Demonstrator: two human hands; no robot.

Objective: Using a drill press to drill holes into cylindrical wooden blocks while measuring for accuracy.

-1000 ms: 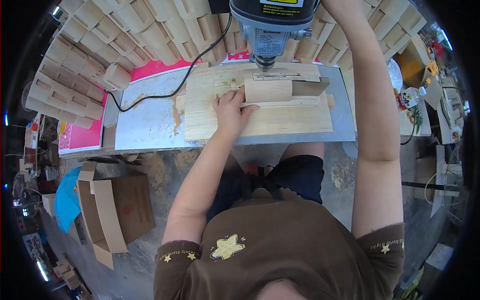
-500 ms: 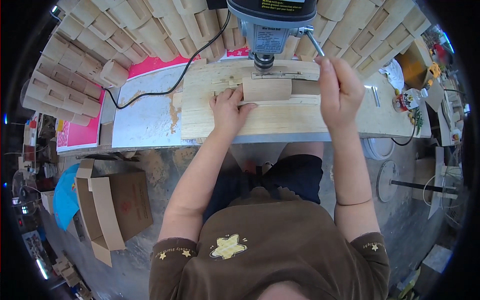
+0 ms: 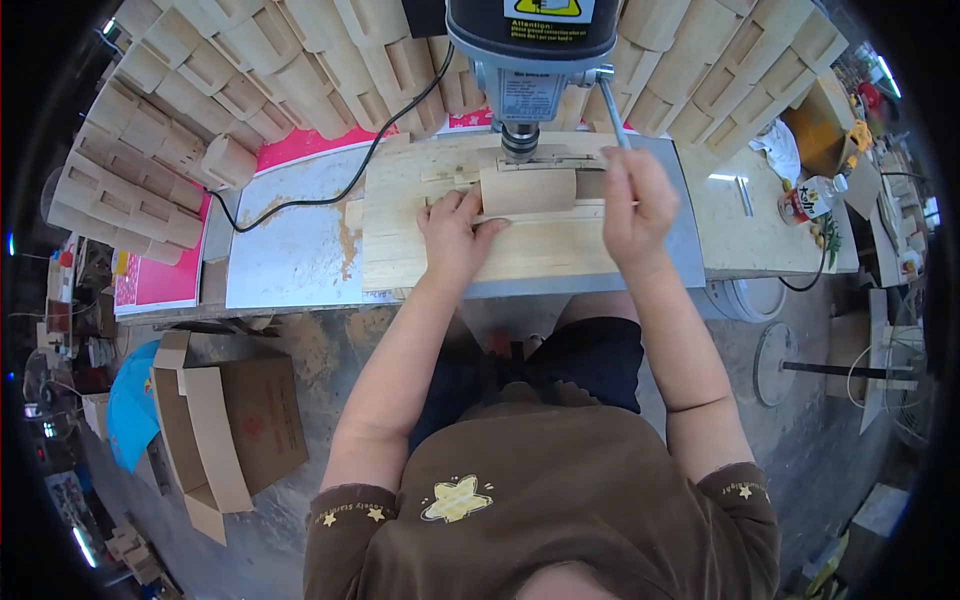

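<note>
A pale wooden block with a curved face [image 3: 530, 192] lies on a wooden jig board [image 3: 395, 235], under the chuck [image 3: 519, 142] of a bench drill [image 3: 527, 95]. My left hand [image 3: 455, 235] presses against the block's left end, its fingers bent and the thumb along the front side. The drill's metal feed lever [image 3: 613, 112] slants down on the right, and my right hand [image 3: 640, 205] is closed around its lower end. Whether a bit touches the wood is hidden behind the chuck and block.
Stacked cut wooden blocks [image 3: 150, 130] wall in the back on both sides. A black cable [image 3: 340, 195] loops across the table's left part. At the right stand a bottle [image 3: 808, 200] and a white cloth [image 3: 782, 150]. An open cardboard box [image 3: 255, 420] sits on the floor.
My right hand has swung the feed lever left and slightly down. The left hand stays at the block's left end. My view has shifted a little.
</note>
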